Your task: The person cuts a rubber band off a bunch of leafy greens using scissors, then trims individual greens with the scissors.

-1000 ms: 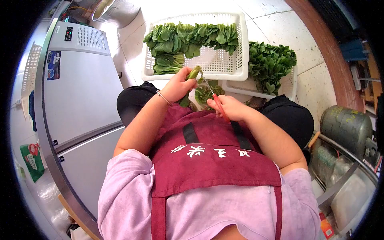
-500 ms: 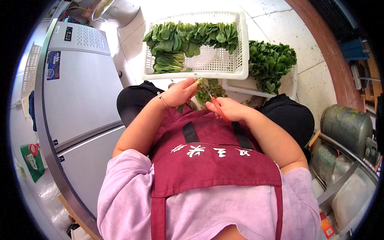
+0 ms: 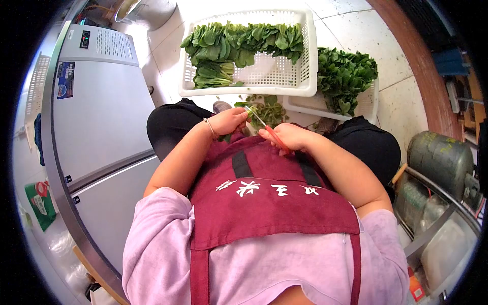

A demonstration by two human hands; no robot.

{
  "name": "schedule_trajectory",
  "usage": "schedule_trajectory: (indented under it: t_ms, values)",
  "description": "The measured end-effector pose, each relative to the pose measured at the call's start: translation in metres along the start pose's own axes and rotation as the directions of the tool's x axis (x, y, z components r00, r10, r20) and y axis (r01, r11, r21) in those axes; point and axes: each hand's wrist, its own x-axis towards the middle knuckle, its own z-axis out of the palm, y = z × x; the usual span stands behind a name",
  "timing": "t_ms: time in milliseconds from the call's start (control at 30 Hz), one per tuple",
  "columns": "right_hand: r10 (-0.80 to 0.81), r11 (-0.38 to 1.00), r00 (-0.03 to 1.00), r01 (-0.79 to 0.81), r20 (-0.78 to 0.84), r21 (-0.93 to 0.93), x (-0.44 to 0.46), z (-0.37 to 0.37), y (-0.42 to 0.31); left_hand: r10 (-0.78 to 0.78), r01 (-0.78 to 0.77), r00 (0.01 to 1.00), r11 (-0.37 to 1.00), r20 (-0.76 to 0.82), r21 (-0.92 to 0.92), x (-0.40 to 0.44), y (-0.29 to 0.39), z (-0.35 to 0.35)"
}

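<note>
My left hand (image 3: pixel 227 123) is closed around a leafy green, probably bok choy (image 3: pixel 224 138), its leaves showing below my fingers. My right hand (image 3: pixel 290 137) grips red-handled scissors (image 3: pixel 274 136), whose blades point up-left and meet the stem end beside my left fingertips. Trimmed leaves and stalks (image 3: pixel 269 113) lie in a heap on the floor just beyond both hands. Ahead of them stands a white plastic basket (image 3: pixel 249 92) with rows of bok choy (image 3: pixel 218 43) along its far side and a smaller bunch at its near left.
At the right, a second white basket (image 3: pixel 305 105) holds a thick pile of dark leafy greens (image 3: pixel 345 79). A grey refrigerator (image 3: pixel 101 107) stands close on my left. On the right are a gas cylinder (image 3: pixel 440 158) and a metal rack. A large metal pot (image 3: pixel 147 12) sits at the far left.
The scissors and my right hand have shifted slightly left, and my left hand slightly lower and right. More of the trimmings heap shows now. A small leaf lies by the near-left bunch.
</note>
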Motion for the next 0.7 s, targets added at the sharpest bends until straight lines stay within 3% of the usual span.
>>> schedule_trajectory:
  t_ms: [100, 200, 267, 300, 367, 400, 433, 500, 567, 600, 700]
  values:
    - [-0.037, 0.998, 0.999, 0.037, -0.008, 0.057, 0.001, 0.001, 0.004, 0.003, 0.005, 0.998, 0.990, 0.055, -0.139, 0.004, -0.011, -0.002]
    - [-0.048, 0.998, 0.999, 0.047, -0.014, -0.042, -0.004, -0.002, -0.001, -0.039, 0.045, 0.996, 0.997, 0.084, -0.070, -0.004, -0.005, -0.008]
    - [-0.106, 0.989, 0.992, 0.099, -0.066, -0.111, -0.014, -0.004, -0.007, 0.124, -0.124, 0.992, 0.991, -0.002, 0.042, -0.010, -0.005, -0.011]
    - [-0.168, 0.972, 0.979, 0.145, -0.116, -0.184, -0.020, -0.006, -0.012, 0.129, -0.129, 0.992, 0.991, -0.002, 0.047, -0.012, -0.003, -0.017]
    - [-0.146, 0.977, 0.979, 0.119, -0.142, -0.179, -0.035, -0.011, -0.020, 0.151, -0.148, 0.988, 0.960, -0.004, -0.236, -0.015, 0.003, -0.035]
    - [-0.257, 0.959, 0.925, 0.209, -0.278, -0.191, -0.042, -0.011, -0.021, 0.152, -0.147, 0.988, 0.917, -0.017, -0.370, -0.014, 0.006, -0.045]
    - [-0.359, 0.931, 0.841, 0.294, -0.405, -0.215, -0.047, -0.011, -0.021, 0.177, -0.190, 0.982, 0.897, -0.070, -0.399, -0.010, 0.011, -0.057]
    - [-0.395, 0.918, 0.798, 0.362, -0.455, -0.161, -0.048, -0.011, -0.018, 0.140, -0.266, 0.955, 0.791, -0.260, -0.552, 0.007, 0.029, -0.074]
    - [-0.475, 0.823, 0.731, 0.566, -0.491, 0.046, -0.048, -0.011, -0.018, 0.091, -0.264, 0.938, 0.814, -0.334, -0.517, 0.032, 0.054, -0.093]
    - [-0.425, 0.859, 0.780, 0.508, -0.460, 0.068, -0.052, -0.015, -0.022, 0.087, -0.276, 0.934, 0.794, -0.348, -0.542, 0.057, 0.055, -0.103]
    - [-0.484, 0.850, 0.706, 0.520, -0.517, -0.086, -0.048, -0.015, -0.022, 0.086, -0.270, 0.912, 0.864, -0.402, -0.426, 0.120, 0.081, -0.125]
